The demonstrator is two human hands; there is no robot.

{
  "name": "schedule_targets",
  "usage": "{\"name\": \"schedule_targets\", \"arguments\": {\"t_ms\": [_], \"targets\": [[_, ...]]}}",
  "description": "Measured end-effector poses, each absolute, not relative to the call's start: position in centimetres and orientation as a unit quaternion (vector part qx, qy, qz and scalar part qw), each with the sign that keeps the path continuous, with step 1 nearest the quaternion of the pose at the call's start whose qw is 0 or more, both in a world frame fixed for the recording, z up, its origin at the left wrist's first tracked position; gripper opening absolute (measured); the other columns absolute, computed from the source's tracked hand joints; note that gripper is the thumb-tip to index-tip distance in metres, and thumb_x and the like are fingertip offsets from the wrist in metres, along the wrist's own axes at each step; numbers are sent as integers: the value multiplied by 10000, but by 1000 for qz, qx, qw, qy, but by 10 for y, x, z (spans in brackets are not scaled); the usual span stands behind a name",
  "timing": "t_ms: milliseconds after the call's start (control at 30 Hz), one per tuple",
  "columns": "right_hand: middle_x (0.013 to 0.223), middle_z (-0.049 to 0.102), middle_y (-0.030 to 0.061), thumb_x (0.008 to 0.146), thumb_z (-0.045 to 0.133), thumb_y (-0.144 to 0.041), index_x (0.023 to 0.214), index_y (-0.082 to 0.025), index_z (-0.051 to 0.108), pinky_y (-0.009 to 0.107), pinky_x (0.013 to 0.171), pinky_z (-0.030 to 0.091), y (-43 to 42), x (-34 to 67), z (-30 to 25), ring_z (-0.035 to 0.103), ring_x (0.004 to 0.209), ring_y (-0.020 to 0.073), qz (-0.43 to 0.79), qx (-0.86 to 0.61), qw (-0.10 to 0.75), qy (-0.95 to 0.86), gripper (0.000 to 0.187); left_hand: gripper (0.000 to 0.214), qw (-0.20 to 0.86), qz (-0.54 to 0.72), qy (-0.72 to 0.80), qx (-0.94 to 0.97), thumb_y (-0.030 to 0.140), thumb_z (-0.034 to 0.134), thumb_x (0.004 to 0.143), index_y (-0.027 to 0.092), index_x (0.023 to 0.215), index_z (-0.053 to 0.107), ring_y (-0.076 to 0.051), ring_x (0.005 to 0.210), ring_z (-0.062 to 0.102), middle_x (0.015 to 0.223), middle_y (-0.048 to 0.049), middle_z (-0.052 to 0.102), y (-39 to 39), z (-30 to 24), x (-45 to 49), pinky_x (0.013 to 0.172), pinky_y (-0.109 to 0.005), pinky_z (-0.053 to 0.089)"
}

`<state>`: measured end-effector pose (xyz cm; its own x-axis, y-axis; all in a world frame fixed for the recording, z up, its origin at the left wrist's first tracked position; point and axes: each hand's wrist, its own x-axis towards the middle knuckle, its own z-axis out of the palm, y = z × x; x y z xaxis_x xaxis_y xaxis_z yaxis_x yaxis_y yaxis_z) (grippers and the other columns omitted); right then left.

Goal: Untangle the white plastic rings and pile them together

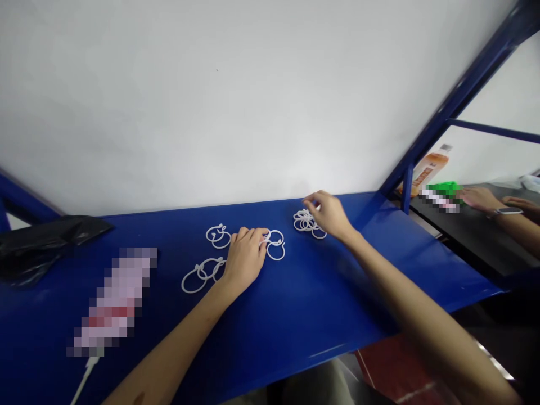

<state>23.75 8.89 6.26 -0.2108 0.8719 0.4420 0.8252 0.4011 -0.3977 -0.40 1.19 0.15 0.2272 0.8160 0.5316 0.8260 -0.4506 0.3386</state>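
On the blue tabletop, my left hand (pixel 247 256) rests with its fingers curled and its thumb and index finger closed on a white ring (pixel 265 237). Two more white open rings (pixel 275 251) with small knobbed ends lie just right of those fingertips. My right hand (pixel 329 214) bends its fingers together right over a heap of white rings (pixel 307 223); whatever is between the fingertips is hidden. Left of my left hand lie a small group of rings (pixel 218 236) and, nearer me, another group (pixel 198 277), partly covered by that hand.
A blurred-out pale object (pixel 116 304) with a white cable (pixel 84 377) lies at left, near a black plastic bag (pixel 46 244). Blue frame bars (pixel 455 84) rise at right. Beyond them, another person's hands (pixel 481 199), an orange drink bottle (pixel 430 169) and a dark table (pixel 459 236) show.
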Motion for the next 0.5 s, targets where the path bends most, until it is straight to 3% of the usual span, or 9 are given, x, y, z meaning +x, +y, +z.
{"name": "schedule_targets", "arguments": {"t_ms": [133, 200, 267, 333, 400, 500], "targets": [[1104, 644, 81, 983, 518, -270, 1255, -221, 602, 357, 825, 549, 49, 196, 36, 634, 864, 175, 144, -384, 350, -842, 289, 192, -30, -425, -490, -761, 156, 546, 933, 213, 1112, 588, -232, 934, 600, 961, -41, 702, 10, 10, -5, 854, -404, 480], [1265, 556, 124, 986, 508, -277, 1425, -242, 452, 389, 835, 566, 36, 186, 22, 629, 941, 197, 140, -367, 354, -849, 444, 193, -36, -442, -453, -773, 146, 501, 958, 212, 1126, 570, -210, 970, 608, 1023, -44, 691, 9, 12, -4, 877, -383, 499], [1328, 506, 147, 996, 483, -279, 1446, -249, 427, 412, 853, 567, 28, 182, 14, 609, 1037, 228, 122, -361, 351, -856, 455, 185, -35, -444, -429, -786, 132, 460, 974, 212, 1106, 563, -197, 972, 613, 1024, -43, 680, 7, 11, -1, 867, -363, 513], [1246, 565, 136, 1012, 446, -275, 1357, -236, 529, 410, 873, 557, 26, 183, 13, 602, 1057, 233, 124, -351, 358, -856, 357, 183, -40, -451, -425, -784, 128, 445, 980, 211, 1096, 560, -191, 962, 621, 1022, -45, 672, 5, 10, 1, 853, -351, 525], [1047, 643, 95, 1017, 447, -285, 1271, -227, 601, 382, 850, 555, 27, 185, 14, 632, 940, 204, 165, -361, 380, -835, 302, 199, -58, -467, -431, -770, 140, 461, 978, 210, 1141, 552, -180, 954, 636, 1057, -52, 663, 4, 10, 3, 857, -343, 535], [804, 641, 8, 995, 504, -319, 1358, -243, 540, 316, 722, 567, 29, 187, 15, 627, 677, 141, 289, -389, 412, -772, 372, 265, -90, -474, -430, -763, 163, 534, 956, 220, 1214, 554, -166, 945, 652, 1104, -52, 653, 3, 12, 4, 864, -328, 544]]}}
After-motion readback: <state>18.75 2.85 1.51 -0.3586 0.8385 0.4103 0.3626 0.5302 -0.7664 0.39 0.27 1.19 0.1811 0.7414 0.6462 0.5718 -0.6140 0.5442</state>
